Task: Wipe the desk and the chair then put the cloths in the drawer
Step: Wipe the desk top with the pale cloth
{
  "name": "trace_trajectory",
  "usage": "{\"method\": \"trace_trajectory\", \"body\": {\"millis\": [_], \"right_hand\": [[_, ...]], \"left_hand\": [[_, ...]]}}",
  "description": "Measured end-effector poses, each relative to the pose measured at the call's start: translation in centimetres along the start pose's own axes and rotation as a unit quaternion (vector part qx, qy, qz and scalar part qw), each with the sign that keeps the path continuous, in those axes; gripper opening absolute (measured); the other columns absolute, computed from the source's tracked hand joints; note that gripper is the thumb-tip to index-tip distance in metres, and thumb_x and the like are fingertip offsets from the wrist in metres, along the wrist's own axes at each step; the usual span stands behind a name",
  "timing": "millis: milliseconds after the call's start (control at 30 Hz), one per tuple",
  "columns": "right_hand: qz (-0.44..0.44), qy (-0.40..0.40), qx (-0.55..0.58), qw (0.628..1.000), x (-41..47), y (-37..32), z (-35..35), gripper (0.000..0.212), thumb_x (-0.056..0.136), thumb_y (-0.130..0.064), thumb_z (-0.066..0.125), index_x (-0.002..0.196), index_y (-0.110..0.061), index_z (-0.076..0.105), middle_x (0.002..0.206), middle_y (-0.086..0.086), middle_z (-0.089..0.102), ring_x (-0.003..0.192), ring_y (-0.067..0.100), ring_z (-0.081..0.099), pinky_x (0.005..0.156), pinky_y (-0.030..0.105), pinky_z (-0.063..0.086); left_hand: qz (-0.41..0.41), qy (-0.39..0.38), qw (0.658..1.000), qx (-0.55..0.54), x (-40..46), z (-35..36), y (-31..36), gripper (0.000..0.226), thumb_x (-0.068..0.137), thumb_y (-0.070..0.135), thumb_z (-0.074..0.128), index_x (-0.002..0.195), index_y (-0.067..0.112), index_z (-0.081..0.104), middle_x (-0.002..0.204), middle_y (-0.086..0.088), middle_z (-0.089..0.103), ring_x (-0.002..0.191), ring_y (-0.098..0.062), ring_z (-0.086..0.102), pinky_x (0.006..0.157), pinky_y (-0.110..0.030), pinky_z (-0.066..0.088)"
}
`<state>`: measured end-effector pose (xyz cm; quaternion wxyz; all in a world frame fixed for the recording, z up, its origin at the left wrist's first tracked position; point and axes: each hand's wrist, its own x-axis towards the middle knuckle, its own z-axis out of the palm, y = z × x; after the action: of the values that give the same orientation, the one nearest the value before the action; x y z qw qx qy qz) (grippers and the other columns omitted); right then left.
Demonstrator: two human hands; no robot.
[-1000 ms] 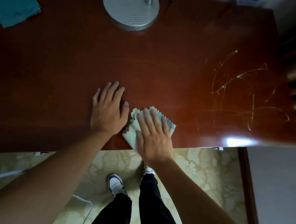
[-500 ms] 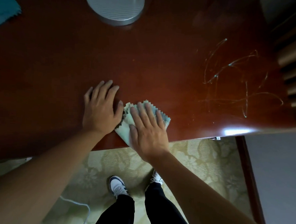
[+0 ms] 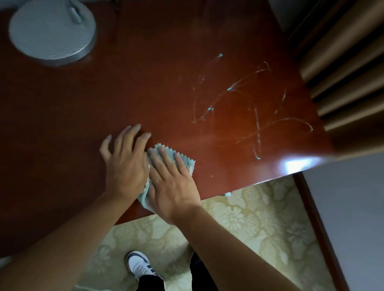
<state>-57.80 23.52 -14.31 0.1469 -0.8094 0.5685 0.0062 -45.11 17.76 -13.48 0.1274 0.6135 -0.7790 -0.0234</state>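
Head view: the right hand (image 3: 172, 184) lies flat, fingers straight, pressing a pale blue cloth (image 3: 185, 161) onto the desk (image 3: 122, 92) near its front edge. The left hand (image 3: 124, 162) rests open just beside it, gripping nothing. Desk-wiping appears to be the step in hand. White smears (image 3: 258, 117) lie further right, so the next move likely calls for sliding the cloth there.

No words, numbers or labels to read anywhere. Only pale scribbled marks (image 3: 250, 108) on the right side of the desk (image 3: 77, 117), not forming any letters.
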Motion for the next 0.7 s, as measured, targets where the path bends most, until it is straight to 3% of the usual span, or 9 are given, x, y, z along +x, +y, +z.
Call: {"method": "trace_trajectory", "body": {"millis": [167,267,400,533,600,700], "right_hand": [[0.080,0.032,0.009,0.996,-2.9,11.2,-1.9,0.058,0.103,-0.038,0.020,0.158,-0.019,0.019,0.165,0.002,0.016,0.154,0.021,0.002,0.124,0.048,0.009],[0.194,0.069,0.003,0.979,-5.0,20.0,-3.8,0.058,0.102,-0.038,0.021,0.156,-0.019,0.027,0.162,0.003,0.026,0.153,0.022,0.013,0.122,0.049,0.017],[0.295,0.060,0.013,0.954,-6.0,27.9,-5.8,0.060,0.101,-0.041,0.009,0.158,-0.022,0.010,0.166,0.001,0.009,0.153,0.019,-0.002,0.124,0.040,-0.002],[0.374,0.130,0.029,0.918,-3.5,23.4,-4.5,0.061,0.100,-0.039,0.019,0.157,-0.017,0.020,0.165,0.007,0.018,0.153,0.027,0.008,0.123,0.049,0.009],[0.290,0.117,0.037,0.949,-2.4,17.1,-3.1,0.062,0.099,-0.037,0.021,0.157,-0.016,0.022,0.164,0.008,0.020,0.153,0.030,0.008,0.123,0.052,0.011],[0.169,0.047,0.051,0.983,-1.8,11.5,-2.3,0.064,0.098,-0.037,0.016,0.158,-0.016,0.012,0.166,0.005,0.007,0.153,0.027,-0.007,0.123,0.050,0.002]], "left_hand": [[-0.033,-0.019,0.999,-0.031,3.7,3.2,10.0,0.040,0.094,0.021,0.038,0.131,0.016,0.053,0.146,-0.010,0.047,0.139,-0.027,0.040,0.110,-0.053,0.023],[-0.046,-0.026,0.998,-0.021,4.5,4.7,12.9,0.043,0.098,0.027,0.039,0.138,0.014,0.047,0.151,-0.013,0.043,0.142,-0.029,0.036,0.111,-0.053,0.022],[-0.055,-0.026,0.998,-0.009,4.5,4.9,12.7,0.047,0.099,0.031,0.036,0.140,0.010,0.044,0.150,-0.016,0.043,0.142,-0.031,0.036,0.112,-0.053,0.023],[-0.068,-0.029,0.997,0.005,4.6,5.1,12.9,0.047,0.098,0.031,0.038,0.140,0.011,0.046,0.150,-0.015,0.044,0.141,-0.030,0.037,0.112,-0.052,0.024],[-0.064,-0.029,0.998,0.009,4.5,5.0,12.7,0.047,0.097,0.031,0.037,0.139,0.011,0.046,0.150,-0.014,0.044,0.142,-0.030,0.036,0.112,-0.052,0.025],[-0.074,-0.030,0.997,0.007,4.5,4.9,12.7,0.047,0.097,0.028,0.035,0.140,0.012,0.045,0.151,-0.014,0.042,0.142,-0.029,0.035,0.112,-0.052,0.025]]}}
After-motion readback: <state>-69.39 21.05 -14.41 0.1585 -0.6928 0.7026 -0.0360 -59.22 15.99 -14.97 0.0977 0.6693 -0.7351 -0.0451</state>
